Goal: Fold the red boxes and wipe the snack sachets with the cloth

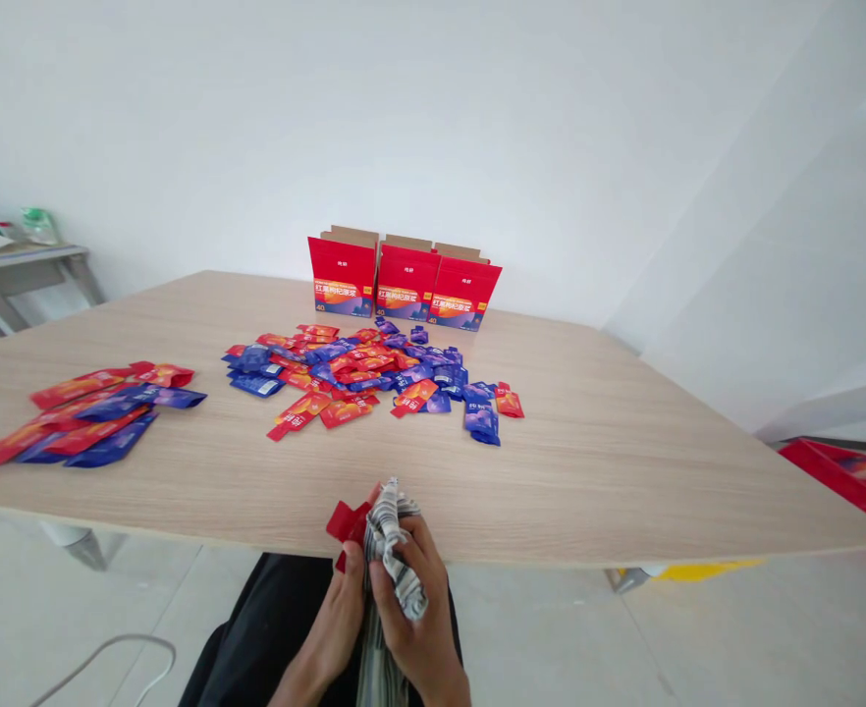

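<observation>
At the table's front edge, over my lap, my left hand (pixel 343 607) is closed on a red pouch (pixel 349 522), whose end sticks out past the fingers. My right hand (pixel 419 604) grips a crumpled grey-and-white striped cloth (pixel 393 540), pressed up against the pouch. Part of the pouch is hidden behind the cloth and fingers. Beyond my hands lies a loose pile of red and blue pouches (pixel 359 363). To the left, several more pouches (pixel 109 412) lie together in overlapping rows.
Three red cartons (pixel 407 280) with raised flaps stand side by side at the back of the wooden table (pixel 587 442). A red box (pixel 852 476) is beyond the right edge. A grey side table (pixel 27 260) with bottles stands far left. A cable (pixel 109 643) lies on the floor.
</observation>
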{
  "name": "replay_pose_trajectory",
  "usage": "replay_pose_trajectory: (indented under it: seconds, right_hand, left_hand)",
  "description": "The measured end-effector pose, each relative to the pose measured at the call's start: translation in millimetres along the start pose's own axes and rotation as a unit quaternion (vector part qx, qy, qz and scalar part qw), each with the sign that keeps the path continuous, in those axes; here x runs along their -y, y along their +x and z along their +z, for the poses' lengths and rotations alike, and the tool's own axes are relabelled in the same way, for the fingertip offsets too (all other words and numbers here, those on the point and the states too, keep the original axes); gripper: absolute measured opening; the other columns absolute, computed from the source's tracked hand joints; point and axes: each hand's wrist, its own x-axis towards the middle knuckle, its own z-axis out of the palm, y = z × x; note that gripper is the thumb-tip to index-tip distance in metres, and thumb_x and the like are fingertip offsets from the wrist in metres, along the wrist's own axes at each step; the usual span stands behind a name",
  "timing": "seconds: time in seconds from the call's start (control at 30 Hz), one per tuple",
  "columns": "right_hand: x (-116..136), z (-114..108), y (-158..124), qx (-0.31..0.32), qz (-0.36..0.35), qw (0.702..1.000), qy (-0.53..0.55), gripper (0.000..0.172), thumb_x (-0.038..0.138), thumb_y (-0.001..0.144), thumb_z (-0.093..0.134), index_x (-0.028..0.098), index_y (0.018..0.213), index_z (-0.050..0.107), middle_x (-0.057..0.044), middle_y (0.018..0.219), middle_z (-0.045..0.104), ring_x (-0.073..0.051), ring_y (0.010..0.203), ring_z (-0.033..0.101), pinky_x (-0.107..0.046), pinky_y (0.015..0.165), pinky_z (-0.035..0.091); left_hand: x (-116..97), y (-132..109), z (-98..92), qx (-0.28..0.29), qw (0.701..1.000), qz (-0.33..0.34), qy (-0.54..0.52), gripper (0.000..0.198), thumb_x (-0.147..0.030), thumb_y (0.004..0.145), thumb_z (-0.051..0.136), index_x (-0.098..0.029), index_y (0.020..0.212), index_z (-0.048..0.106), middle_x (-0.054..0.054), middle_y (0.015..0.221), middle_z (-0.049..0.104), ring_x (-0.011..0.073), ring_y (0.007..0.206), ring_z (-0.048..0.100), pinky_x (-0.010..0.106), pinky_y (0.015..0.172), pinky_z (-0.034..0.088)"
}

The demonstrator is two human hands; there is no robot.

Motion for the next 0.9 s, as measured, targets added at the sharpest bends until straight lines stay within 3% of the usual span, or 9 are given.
replay_pose_trajectory:
  seconds: [0.07,0.17,0.33,0.47,0.6,0.7,0.77,0.9]
  right_hand:
    - [1,0,0,-0.028,-0.027,0.999,0.004,0.023,0.013,0.096,0.063,0.028,0.112,0.064,-0.006,0.111,0.066,-0.02,0.099,0.07,-0.03,0.086,0.058]
    - [4,2,-1,-0.042,-0.045,0.998,0.009,0.029,0.011,0.096,0.061,0.029,0.118,0.062,-0.007,0.114,0.065,-0.021,0.102,0.07,-0.031,0.09,0.058]
    - [10,2,-1,0.047,-0.013,0.999,-0.019,0.027,0.013,0.092,0.062,0.027,0.116,0.064,-0.009,0.114,0.065,-0.024,0.102,0.069,-0.034,0.088,0.059]
    - [11,2,0,0.074,-0.03,0.995,-0.064,0.03,0.013,0.086,0.064,0.027,0.113,0.066,-0.008,0.109,0.066,-0.024,0.098,0.068,-0.035,0.083,0.058]
    - [11,0,1,0.008,-0.034,0.996,-0.082,0.032,0.015,0.091,0.062,0.027,0.12,0.065,-0.009,0.114,0.064,-0.025,0.101,0.067,-0.036,0.086,0.058]
    - [10,-4,1,-0.037,-0.011,0.996,-0.074,0.024,0.014,0.094,0.059,0.026,0.113,0.064,-0.008,0.112,0.062,-0.023,0.099,0.067,-0.035,0.086,0.059]
    - [10,-6,1,-0.034,-0.006,0.997,-0.066,0.024,0.013,0.095,0.057,0.026,0.113,0.064,-0.008,0.112,0.062,-0.022,0.098,0.067,-0.035,0.086,0.059]
    - [10,-4,-3,0.002,-0.05,0.996,-0.071,0.034,0.014,0.092,0.058,0.027,0.123,0.062,-0.009,0.116,0.063,-0.024,0.105,0.067,-0.038,0.088,0.059]
  left_hand:
    - [1,-5,-7.8,0.028,0.996,0.047,0.073,0.087,-0.092,0.08,0.052,-0.02,0.121,0.079,0.016,0.138,0.073,0.0372,0.156,0.039,0.048,0.134,0.015]
    - [-2,-7,-14.7,0.055,0.99,0.054,0.12,0.09,-0.091,0.086,0.041,-0.019,0.127,0.077,0.015,0.145,0.068,0.0384,0.156,0.04,0.049,0.134,0.017]
    - [-17,12,-16.1,0.04,0.997,0.047,0.044,0.094,-0.09,0.088,0.039,-0.014,0.131,0.075,0.016,0.141,0.071,0.0404,0.15,0.047,0.055,0.133,0.021]
    - [-32,16,-16.3,0.034,0.998,0.05,0.017,0.094,-0.088,0.091,0.035,-0.014,0.135,0.072,0.016,0.14,0.071,0.0388,0.149,0.049,0.054,0.132,0.022]
    - [-23,-5,-13.9,0.064,0.992,-0.002,0.104,0.079,-0.079,0.096,0.042,-0.018,0.135,0.073,0.013,0.147,0.068,0.0359,0.155,0.041,0.052,0.135,0.011]
    - [-8,-18,-9.9,0.111,0.987,-0.05,0.101,0.08,-0.078,0.097,0.039,-0.018,0.137,0.072,0.012,0.149,0.066,0.0358,0.154,0.043,0.052,0.135,0.013]
    - [-6,-17,-7.7,0.135,0.986,-0.049,0.087,0.082,-0.08,0.095,0.04,-0.018,0.138,0.071,0.012,0.148,0.067,0.0366,0.152,0.045,0.052,0.134,0.017]
    - [-26,5,-6.1,0.08,0.996,-0.012,0.03,0.091,-0.087,0.09,0.041,-0.015,0.135,0.072,0.015,0.139,0.072,0.0382,0.147,0.05,0.054,0.132,0.024]
